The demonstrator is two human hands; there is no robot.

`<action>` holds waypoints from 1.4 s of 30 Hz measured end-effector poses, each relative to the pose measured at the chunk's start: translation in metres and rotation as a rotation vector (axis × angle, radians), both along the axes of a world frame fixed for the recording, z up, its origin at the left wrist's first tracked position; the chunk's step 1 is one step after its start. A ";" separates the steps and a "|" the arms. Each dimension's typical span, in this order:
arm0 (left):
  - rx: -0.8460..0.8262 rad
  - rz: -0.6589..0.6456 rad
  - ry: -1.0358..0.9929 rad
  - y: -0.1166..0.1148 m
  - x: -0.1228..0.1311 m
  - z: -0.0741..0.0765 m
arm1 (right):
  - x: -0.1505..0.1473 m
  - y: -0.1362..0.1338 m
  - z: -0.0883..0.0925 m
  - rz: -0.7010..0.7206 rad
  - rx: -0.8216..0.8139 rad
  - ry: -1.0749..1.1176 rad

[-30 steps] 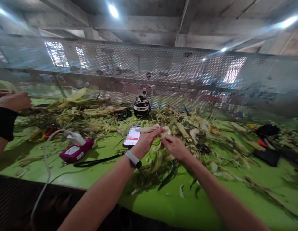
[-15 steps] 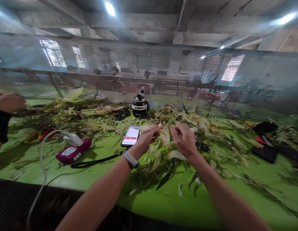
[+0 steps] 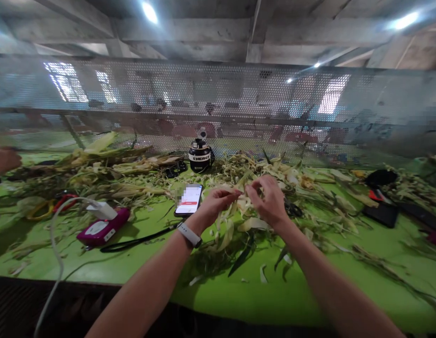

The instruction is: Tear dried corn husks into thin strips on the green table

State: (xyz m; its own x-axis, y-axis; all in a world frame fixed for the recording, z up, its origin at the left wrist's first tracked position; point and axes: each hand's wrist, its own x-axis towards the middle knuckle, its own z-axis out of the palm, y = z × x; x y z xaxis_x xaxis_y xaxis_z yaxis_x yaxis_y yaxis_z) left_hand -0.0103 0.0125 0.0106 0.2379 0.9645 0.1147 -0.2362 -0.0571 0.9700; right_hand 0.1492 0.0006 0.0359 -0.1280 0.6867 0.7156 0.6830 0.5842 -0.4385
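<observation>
Over a heap of pale, dry corn husks (image 3: 255, 224), my two hands are close together. My left hand (image 3: 216, 206), with a grey watch band (image 3: 188, 234) at the wrist, is closed in a pinch on a thin piece of husk that barely shows. Just to its right, my right hand (image 3: 270, 202) has thumb and fingers curled together at the tips; what is between them is too small to make out. A phone (image 3: 189, 199) with a lit screen lies left of my left hand. Dark scissors-like handles (image 3: 293, 209) are partly hidden beside my right wrist.
A black jug marked ENERGY (image 3: 200, 157) stands behind the husks. Left are a purple power strip (image 3: 103, 229) with a white charger (image 3: 102, 211) and cable, and another person's hand (image 3: 4, 159). A dark flat device (image 3: 381, 213) lies right. A perforated metal screen (image 3: 232, 89) rises behind.
The pale husk held up between my hands is now mostly gone from view there. My fingertips remain close together. The other person's hand has shifted left in view as the camera turned slightly.
</observation>
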 end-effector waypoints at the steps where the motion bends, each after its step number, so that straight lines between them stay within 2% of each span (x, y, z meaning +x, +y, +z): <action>1: 0.008 -0.022 0.020 -0.002 0.001 0.000 | -0.001 0.000 0.001 0.028 0.023 0.002; 4: 0.025 -0.055 0.059 -0.007 0.005 0.001 | -0.006 0.003 -0.003 0.236 -0.037 0.011; 7: 0.009 -0.084 0.073 -0.007 0.007 -0.001 | -0.009 0.009 -0.010 0.269 -0.167 0.217; 9: -0.015 -0.113 0.081 -0.006 0.008 -0.003 | -0.009 0.013 -0.012 0.292 -0.322 0.412; 11: -0.023 -0.127 0.084 -0.006 0.009 -0.005 | -0.009 0.014 -0.012 0.356 -0.475 0.572; 13: -0.005 -0.127 0.097 -0.007 0.010 -0.005 | -0.009 0.014 -0.011 0.405 -0.556 0.664; 20: 0.096 -0.164 0.228 -0.014 0.011 0.000 | -0.014 0.011 -0.014 0.301 -0.476 0.732; 24: 0.080 -0.170 0.192 -0.015 0.014 -0.002 | -0.014 0.012 -0.014 0.298 -0.481 0.752; 28: -0.007 -0.117 0.042 -0.010 0.015 -0.006 | -0.007 0.016 -0.009 0.355 -0.589 0.718; 31: -0.083 -0.035 -0.065 -0.003 0.010 -0.007 | 0.001 0.020 -0.007 0.326 -0.569 0.636; 33: -0.109 0.034 -0.128 0.002 0.005 -0.007 | 0.004 0.023 -0.009 0.294 -0.553 0.507; 37: -0.138 0.068 -0.196 0.008 0.000 -0.008 | 0.008 0.028 -0.016 0.303 -0.433 0.245; 42: -0.073 0.023 -0.147 0.007 0.001 -0.009 | 0.011 0.036 -0.024 0.245 -0.279 0.102</action>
State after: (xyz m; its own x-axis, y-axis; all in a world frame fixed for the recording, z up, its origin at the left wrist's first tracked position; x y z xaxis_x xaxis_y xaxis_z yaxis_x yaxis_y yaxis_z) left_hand -0.0089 0.0196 0.0017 0.2015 0.9765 0.0759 -0.3750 0.0053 0.9270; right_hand 0.1599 0.0364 0.0119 -0.2502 0.8146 0.5234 0.4827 0.5735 -0.6619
